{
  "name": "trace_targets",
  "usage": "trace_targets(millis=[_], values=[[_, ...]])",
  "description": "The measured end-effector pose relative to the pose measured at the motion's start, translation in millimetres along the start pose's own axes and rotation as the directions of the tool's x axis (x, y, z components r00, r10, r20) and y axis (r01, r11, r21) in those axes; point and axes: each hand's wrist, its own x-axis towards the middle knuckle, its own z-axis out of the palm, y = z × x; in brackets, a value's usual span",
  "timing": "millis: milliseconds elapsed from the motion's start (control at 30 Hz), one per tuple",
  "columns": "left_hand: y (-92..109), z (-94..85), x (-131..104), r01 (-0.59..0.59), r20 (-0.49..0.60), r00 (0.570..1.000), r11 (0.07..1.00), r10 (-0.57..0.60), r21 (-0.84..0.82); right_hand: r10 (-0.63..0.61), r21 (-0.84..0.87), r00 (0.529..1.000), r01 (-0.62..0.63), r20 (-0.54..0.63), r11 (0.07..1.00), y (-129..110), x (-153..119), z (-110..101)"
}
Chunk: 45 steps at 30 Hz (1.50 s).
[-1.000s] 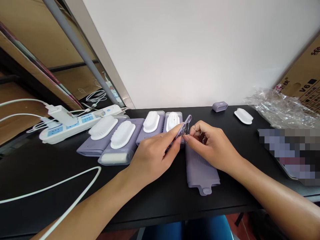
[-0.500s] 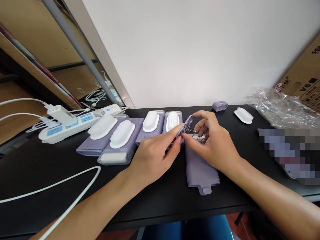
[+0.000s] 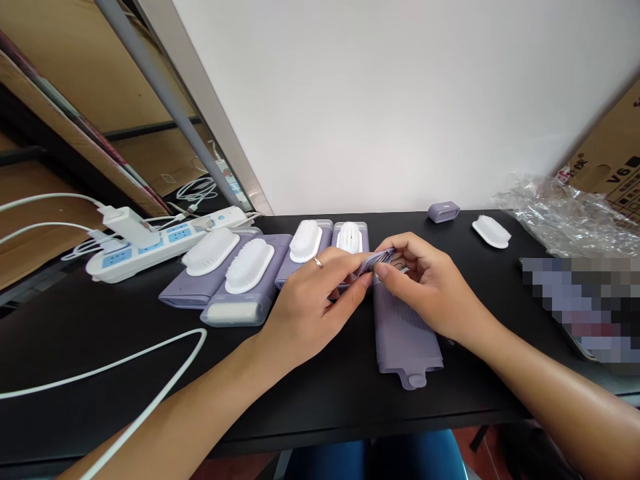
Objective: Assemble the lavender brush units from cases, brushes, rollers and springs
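Observation:
My left hand (image 3: 320, 300) pinches a small purple piece (image 3: 375, 261) with thin metal strands on it, between thumb and fingers. The fingers of my right hand (image 3: 425, 280) close on the right end of the same piece. Below my hands a purple case (image 3: 407, 333) lies flat, its tabbed end toward the table's front edge and its far end partly hidden by my right hand. To the left lie several purple cases, with white bristled brushes such as this one (image 3: 250, 265) on top of them.
A white power strip (image 3: 165, 243) with plugs and cables is at the left. A white cable (image 3: 193, 360) loops over the black table (image 3: 300, 413). Toward the back right are a small purple part (image 3: 443, 212), a white brush (image 3: 491, 231), clear plastic wrap (image 3: 565, 213) and a cardboard box (image 3: 610, 157).
The small purple piece has tilted from steep to nearly level. My right fingers have come in from beside it and closed on its end. The view has shifted slightly.

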Motion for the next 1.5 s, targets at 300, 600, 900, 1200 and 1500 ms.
trace_targets(millis=[300, 600, 900, 1200, 1500], values=[[-1.5, 1.4, -0.2, -0.07, -0.046, 0.997, 0.997, 0.069, -0.019, 0.062, 0.113, 0.997, -0.067, 0.043, 0.991, -3.0, 1.1, 1.5], [1.6, -0.9, 0.2, 0.021, -0.042, 0.999, 1.0, -0.02, 0.012, 0.077, 0.108, 0.995, -0.083, 0.062, 0.991, -4.4, -0.2, 1.9], [8.0, -2.6, 2.7, 0.186, -0.025, 0.982, 0.982, -0.187, -0.011, 0.094, 0.104, 0.988, -0.107, 0.123, 0.989, -6.1, -3.3, 1.9], [4.2, -7.1, 6.2, 0.354, 0.104, 0.935, 0.888, -0.339, -0.293, 0.022, -0.012, 0.988, -0.02, 0.156, 1.0, -10.7, 0.7, -10.5], [3.9, -12.3, 9.0, 0.381, 0.276, 0.909, 0.893, -0.314, -0.24, -0.113, -0.178, 0.971, 0.151, 0.208, 0.972, -5.6, 4.0, -28.3]])
